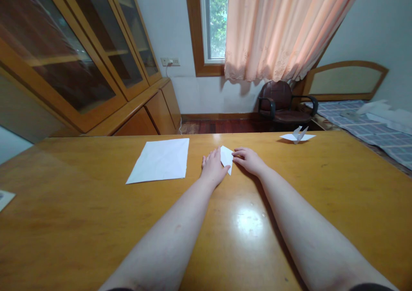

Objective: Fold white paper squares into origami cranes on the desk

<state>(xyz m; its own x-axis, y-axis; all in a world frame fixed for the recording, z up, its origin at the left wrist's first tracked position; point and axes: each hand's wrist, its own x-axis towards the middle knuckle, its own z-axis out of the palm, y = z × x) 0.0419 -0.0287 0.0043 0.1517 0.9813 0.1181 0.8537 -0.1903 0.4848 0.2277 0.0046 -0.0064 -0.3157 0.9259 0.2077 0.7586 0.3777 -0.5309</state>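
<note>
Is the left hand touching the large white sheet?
Apart: the head view shows bare tabletop between the left hand and the large white sheet.

A folded paper (227, 155) lies on the table (80, 239), near the middle of the far edge. The left hand (213, 167) rests at the paper's left side, thumb across its lower part; the right hand (251, 160) meets its right side with the fingertips. A flat sheet (161, 160) lies near the far edge, leftward. A paper bird (296, 137) stands near the far right corner.
</note>
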